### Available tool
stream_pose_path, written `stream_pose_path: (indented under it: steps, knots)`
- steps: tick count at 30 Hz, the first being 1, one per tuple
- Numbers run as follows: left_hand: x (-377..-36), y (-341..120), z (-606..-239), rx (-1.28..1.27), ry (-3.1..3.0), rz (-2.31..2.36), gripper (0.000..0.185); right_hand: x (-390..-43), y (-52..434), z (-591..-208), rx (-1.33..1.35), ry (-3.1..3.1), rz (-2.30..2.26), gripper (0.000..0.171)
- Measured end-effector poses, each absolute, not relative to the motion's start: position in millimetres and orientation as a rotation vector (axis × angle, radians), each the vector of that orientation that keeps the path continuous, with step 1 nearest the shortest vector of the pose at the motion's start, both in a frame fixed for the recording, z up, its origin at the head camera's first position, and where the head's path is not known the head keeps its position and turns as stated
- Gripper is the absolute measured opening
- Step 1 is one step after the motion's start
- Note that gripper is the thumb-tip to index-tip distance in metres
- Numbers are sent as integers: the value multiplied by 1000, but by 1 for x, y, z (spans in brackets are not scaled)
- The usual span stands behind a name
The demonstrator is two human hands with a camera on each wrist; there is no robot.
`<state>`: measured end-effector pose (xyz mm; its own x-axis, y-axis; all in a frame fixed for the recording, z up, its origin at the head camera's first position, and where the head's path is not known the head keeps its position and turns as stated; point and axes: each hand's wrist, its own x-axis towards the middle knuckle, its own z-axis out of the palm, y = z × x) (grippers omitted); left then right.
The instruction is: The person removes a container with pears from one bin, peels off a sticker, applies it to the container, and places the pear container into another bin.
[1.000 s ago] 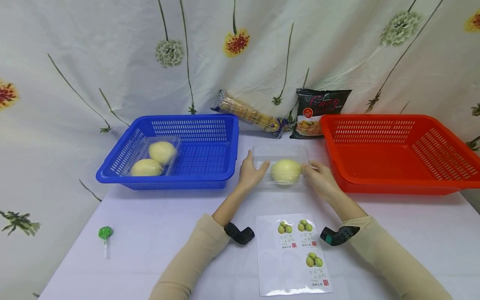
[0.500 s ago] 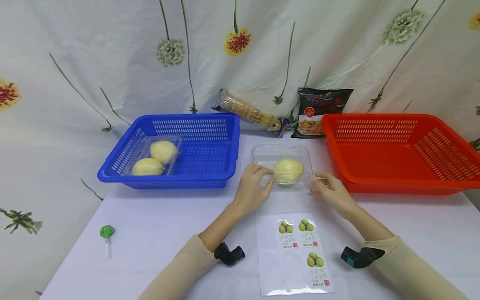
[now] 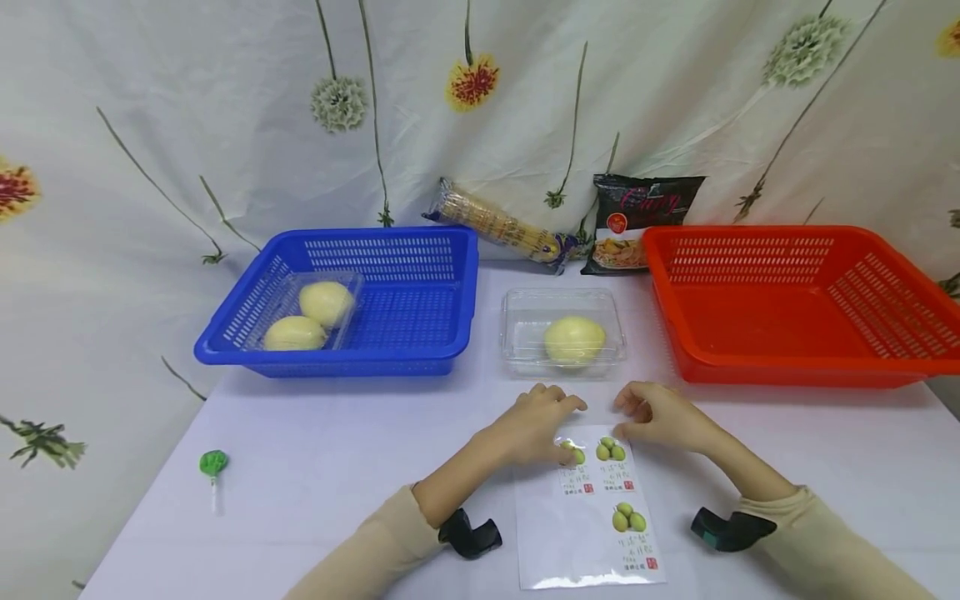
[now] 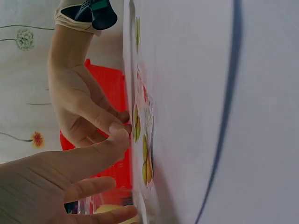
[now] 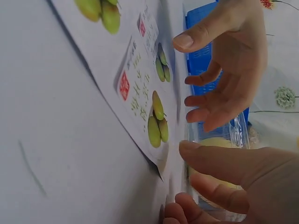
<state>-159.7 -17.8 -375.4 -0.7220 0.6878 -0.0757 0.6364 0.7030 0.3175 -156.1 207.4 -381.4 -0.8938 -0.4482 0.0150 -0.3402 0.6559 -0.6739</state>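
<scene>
Both hands hover at the far end of the sticker sheet (image 3: 587,507), which lies flat on the worktop (image 3: 322,467) near the person. The left hand (image 3: 534,425) has loosely curled fingers over the top-left sticker, gripping nothing. The right hand (image 3: 660,419) is likewise relaxed, just beside the sheet's top-right corner. A clear box (image 3: 562,333) with a yellow fruit (image 3: 574,340) sits beyond, between the blue basket (image 3: 397,325) and red basket (image 3: 795,333).

White table (image 3: 315,467), cluttered.
On it: blue basket (image 3: 390,360), red basket (image 3: 795,371), clear box (image 3: 525,321), sticker sheet (image 3: 570,533), probably a lollipop (image 3: 212,467).
</scene>
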Motion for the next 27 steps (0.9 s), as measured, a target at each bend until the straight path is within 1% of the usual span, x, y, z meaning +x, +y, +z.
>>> stream_pose_path:
  steps: [6, 10, 20, 27]
  knots:
    - [-158, -3, -381, 1095, 2719, 285, 70, -153, 201, -383, -696, 2755, -910, 30]
    - [-161, 4, -382, 1074, 2724, 248, 72, -152, 199, -385, -698, 2755, -886, 28]
    - [-169, 11, -382, 1054, 2615, 293, 62, -148, 197, -385, -703, 2706, -920, 20]
    - [-170, 11, -380, 1018, 2593, 356, 60, -148, 195, -385, -695, 2728, -893, 21]
